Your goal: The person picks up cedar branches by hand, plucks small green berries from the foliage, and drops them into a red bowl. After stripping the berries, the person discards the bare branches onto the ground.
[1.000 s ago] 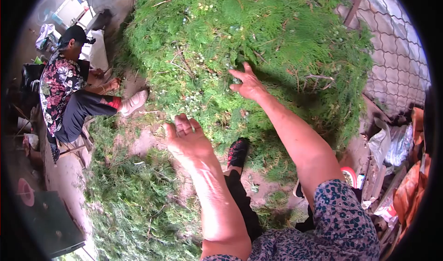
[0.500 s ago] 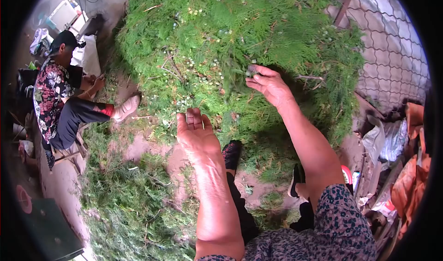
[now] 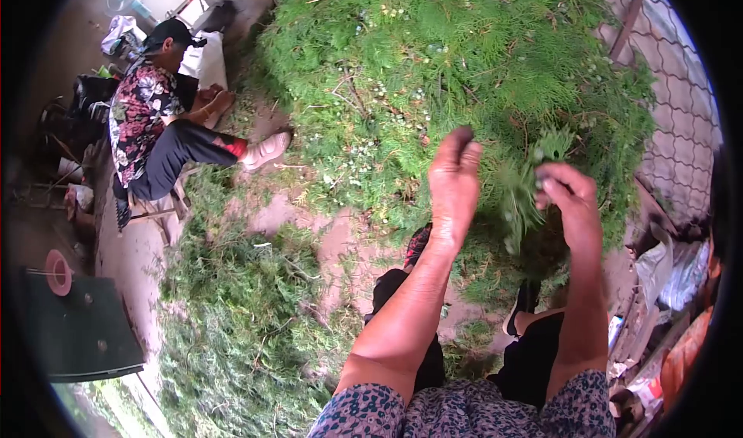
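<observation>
A leafy green sprig (image 3: 517, 198), blurred by motion, hangs from my right hand (image 3: 571, 194), whose thumb and fingers are pinched on it. Just left of the sprig is my left hand (image 3: 455, 176), raised with the back of the wrist toward me; its thumb and fingertips are close together, and whatever may be between them is too small to make out. Both hands are over the near edge of a large heap of green conifer branches (image 3: 433, 59) dotted with small pale cones.
A person (image 3: 166, 121) in a flowered shirt sits on a low stool at the left. A second pile of branches (image 3: 240, 330) lies at lower left, near a dark green panel (image 3: 77, 326). Wire mesh (image 3: 681, 105) and plastic bags (image 3: 673, 272) are at right.
The view has turned left. My right hand now holds a leafy sprig and is lower, nearer my body. My left hand has moved up beside it, and its spread fingers have come together.
</observation>
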Action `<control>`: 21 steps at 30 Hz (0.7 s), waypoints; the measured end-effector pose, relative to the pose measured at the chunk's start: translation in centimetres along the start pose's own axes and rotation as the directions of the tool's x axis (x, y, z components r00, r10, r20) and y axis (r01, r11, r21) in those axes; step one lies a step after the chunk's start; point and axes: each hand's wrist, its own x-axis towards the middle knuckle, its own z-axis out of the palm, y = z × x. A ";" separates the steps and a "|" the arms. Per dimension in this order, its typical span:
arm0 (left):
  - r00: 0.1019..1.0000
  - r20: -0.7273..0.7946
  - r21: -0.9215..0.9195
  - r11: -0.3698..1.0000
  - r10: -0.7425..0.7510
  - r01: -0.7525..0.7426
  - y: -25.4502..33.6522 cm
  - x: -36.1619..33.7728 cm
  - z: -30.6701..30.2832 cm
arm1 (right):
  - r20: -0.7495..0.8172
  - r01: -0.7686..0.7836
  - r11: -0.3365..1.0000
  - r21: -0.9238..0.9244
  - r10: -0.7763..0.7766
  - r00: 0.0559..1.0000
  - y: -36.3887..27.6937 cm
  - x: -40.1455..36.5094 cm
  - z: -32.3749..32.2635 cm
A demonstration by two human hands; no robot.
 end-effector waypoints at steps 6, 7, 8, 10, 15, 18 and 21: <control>0.821 0.548 0.290 0.957 -0.160 -0.007 1.0 -1.0 0.6 | -0.056 -0.067 0.981 0.182 0.078 0.995 -0.9 -2.3 0.4; 0.705 0.685 0.236 0.971 -0.187 0.028 1.0 -1.3 0.8 | -0.058 -0.058 0.985 0.161 0.069 0.996 -0.5 -2.4 0.1; 0.565 0.802 0.186 0.980 -0.194 0.073 0.9 -1.6 1.1 | -0.059 -0.058 0.984 0.166 0.069 0.996 -0.7 -2.5 -0.1; 0.511 0.850 0.128 0.991 -0.129 0.038 0.9 -2.0 1.7 | 0.028 -0.058 0.997 -0.054 0.059 0.998 -1.8 -2.9 -0.3; 0.531 0.807 0.263 0.962 -0.257 0.065 0.4 -2.8 2.9 | 0.003 -0.083 0.993 -0.086 0.084 0.996 -1.5 -3.8 -0.8; 0.573 0.792 0.143 0.976 -0.211 0.162 0.2 -3.2 3.8 | -0.027 0.270 0.907 -0.322 -0.294 0.955 -0.7 -3.4 -0.6; 0.683 0.709 0.074 0.982 -0.174 0.174 -1.1 -4.1 4.6 | -0.074 0.244 0.931 -0.271 -0.273 0.959 -1.2 -3.4 -0.8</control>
